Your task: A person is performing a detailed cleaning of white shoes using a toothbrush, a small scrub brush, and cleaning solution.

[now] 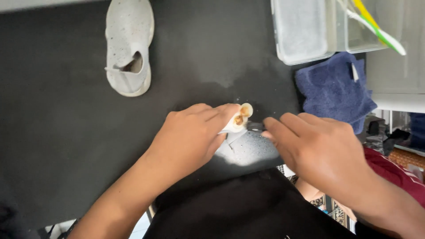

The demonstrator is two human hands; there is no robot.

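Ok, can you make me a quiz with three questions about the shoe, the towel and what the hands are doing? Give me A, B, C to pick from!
1. Where is the lone shoe?
A. Far side of the black table, left of the hands
B. Inside the clear tub
C. On the towel

2. What colour is the towel?
A. Yellow
B. Dark blue
C. Pink

3. What is the left hand doing?
A. Lying flat and empty
B. Holding a toothbrush
C. Gripping a pale shoe with a brown inside

Answers:
1 A, it lies on the table top by itself.
2 B, it is blue, beside the clear tub.
3 C, its fingers wrap the shoe while the right hand touches the table close by.
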